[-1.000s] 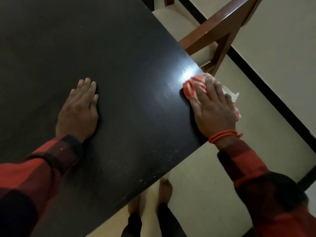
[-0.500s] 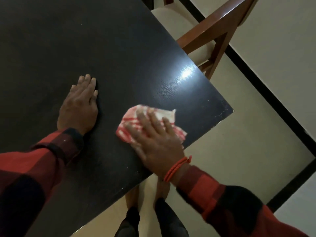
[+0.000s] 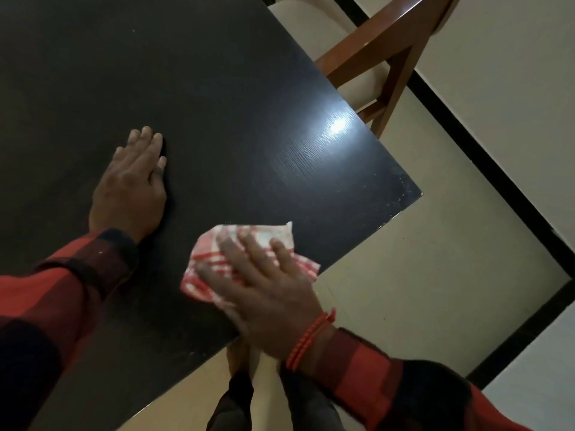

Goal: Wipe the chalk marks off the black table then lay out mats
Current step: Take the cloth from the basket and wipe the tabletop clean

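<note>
The black table (image 3: 217,104) fills the upper left of the view, with its near corner at the right. A red-and-white checked cloth (image 3: 273,241) lies on it close to the front edge. My right hand (image 3: 264,284) presses flat on the cloth with straight, spread fingers. My left hand (image 3: 130,188) rests flat on the tabletop to the left of the cloth, holding nothing. Faint white specks (image 3: 401,194) show near the table's corner and along its front edge. No mats are in view.
A brown wooden chair (image 3: 382,48) with a pale seat stands at the table's right side. Cream floor with a black strip (image 3: 497,169) runs on the right. My bare feet (image 3: 239,353) are under the front edge.
My right hand slid the cloth from the table's right edge leftward and toward the front edge. My left hand stayed flat in the same spot.
</note>
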